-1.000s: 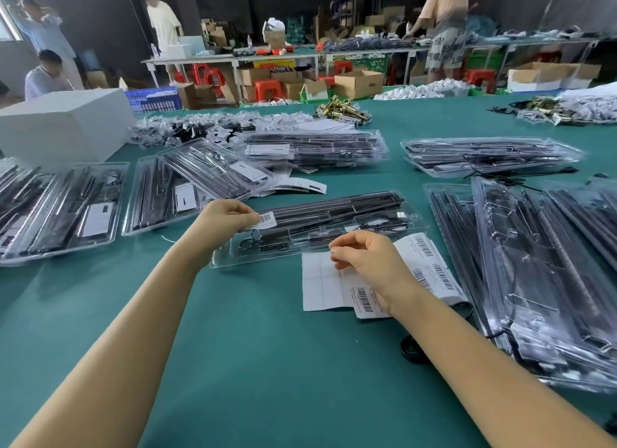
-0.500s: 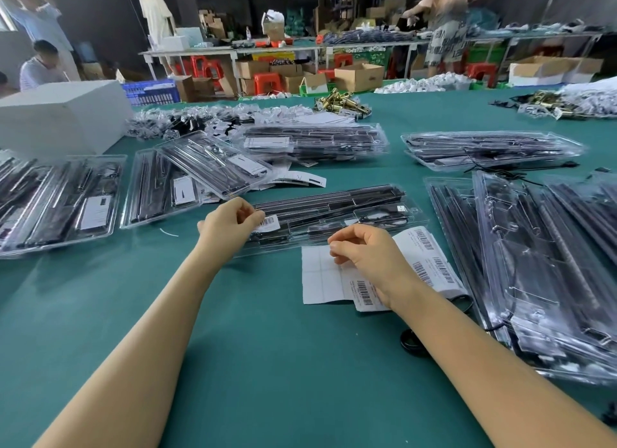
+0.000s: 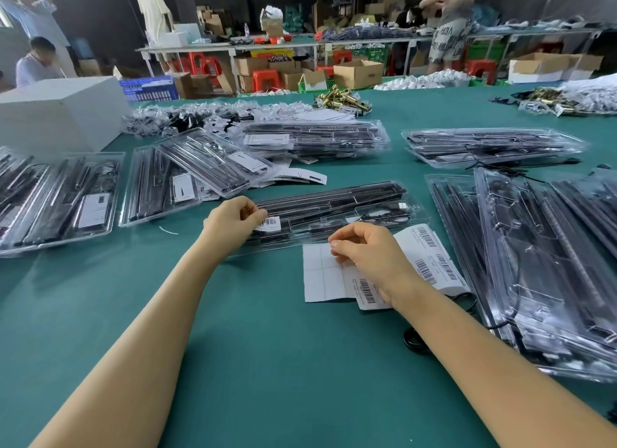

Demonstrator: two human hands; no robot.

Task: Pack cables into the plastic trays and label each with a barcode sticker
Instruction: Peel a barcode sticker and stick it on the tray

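Note:
A clear plastic tray [image 3: 337, 210] packed with black cables lies across the green table in front of me. My left hand [image 3: 230, 222] rests on the tray's left end, its fingers pinching a white barcode sticker [image 3: 271, 223] against the lid. My right hand [image 3: 365, 252] sits curled on a white sticker sheet [image 3: 325, 274] just below the tray, with fingertips together at the sheet's top edge. Several barcode stickers [image 3: 430, 262] remain on the sheet's right part.
Labelled packed trays [image 3: 66, 197] lie to the left and behind [image 3: 310, 137]. A big pile of clear trays [image 3: 541, 260] fills the right side. A white box [image 3: 60, 114] stands far left. A black ring [image 3: 414, 341] lies near my right forearm. People work at tables behind.
My left hand has brought the barcode sticker down and right onto the tray's left end. My right hand has stayed on the sticker sheet.

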